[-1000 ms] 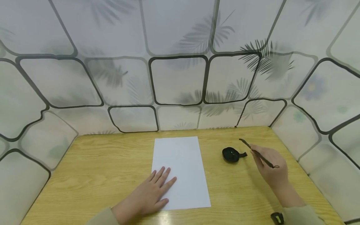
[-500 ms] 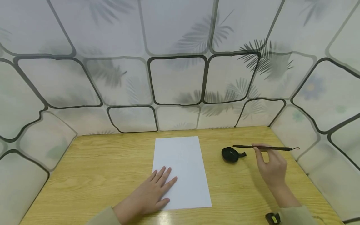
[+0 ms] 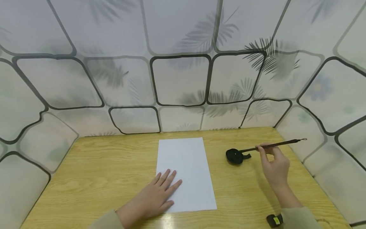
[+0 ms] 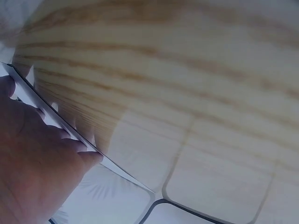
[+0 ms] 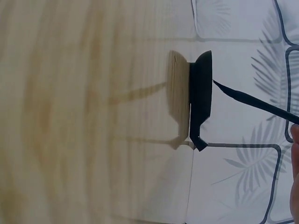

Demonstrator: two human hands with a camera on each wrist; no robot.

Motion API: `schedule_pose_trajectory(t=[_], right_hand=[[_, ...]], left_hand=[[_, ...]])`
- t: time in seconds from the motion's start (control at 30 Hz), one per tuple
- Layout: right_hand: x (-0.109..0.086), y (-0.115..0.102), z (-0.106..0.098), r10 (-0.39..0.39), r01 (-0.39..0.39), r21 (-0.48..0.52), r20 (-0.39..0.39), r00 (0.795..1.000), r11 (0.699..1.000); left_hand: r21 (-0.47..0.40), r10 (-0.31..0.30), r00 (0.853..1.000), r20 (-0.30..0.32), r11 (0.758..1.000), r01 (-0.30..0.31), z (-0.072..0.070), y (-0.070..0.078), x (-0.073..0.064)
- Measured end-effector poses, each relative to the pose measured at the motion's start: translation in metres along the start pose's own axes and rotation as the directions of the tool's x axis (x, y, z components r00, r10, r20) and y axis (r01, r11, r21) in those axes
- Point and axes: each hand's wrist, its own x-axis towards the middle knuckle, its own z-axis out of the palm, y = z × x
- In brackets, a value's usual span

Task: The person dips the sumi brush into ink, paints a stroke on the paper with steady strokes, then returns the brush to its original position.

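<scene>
Brush (image 3: 281,143) slants down-left toward black dish (image 3: 234,156).

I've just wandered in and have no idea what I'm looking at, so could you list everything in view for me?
Table: one, yellowish wood, across the lower part of the head view
Walls: three, pale with dark outlines and grey leaves, behind and beside the table
Paper: one, white, on the table
Dish: one, black, with a short handle, right of the paper
Brush: one, dark, tip at the dish's rim; contact unclear
Gadget: one, black with a yellow patch, by the right sleeve
Sleeves: two, olive-beige, bottom of the head view
Left hand: one, bare, resting on the paper
Right hand: one, bare, holding the brush
</scene>
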Motion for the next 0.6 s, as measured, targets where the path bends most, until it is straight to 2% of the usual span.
schedule_pose_trajectory(t=[0.27,0.47,0.6], right_hand=[[0.0031,0.0015,0.0043,0.095,-0.098,0.048,0.062,0.994,0.994],[0.0003,0.0053,0.0057,0.221,-0.224,0.02,0.098,0.97,0.974],[-0.0017,0.0048,0.0048,0.258,-0.259,-0.003,0.112,0.96,0.966]], left_hand=[[-0.011,0.002,1.0,-0.006,1.0,-0.002,0.0012,0.0036,-0.0004],[-0.01,0.007,1.0,-0.023,1.0,-0.007,0.0011,0.0035,-0.0013],[0.004,0.016,0.999,-0.028,1.0,-0.016,-0.0007,0.0028,-0.0013]])
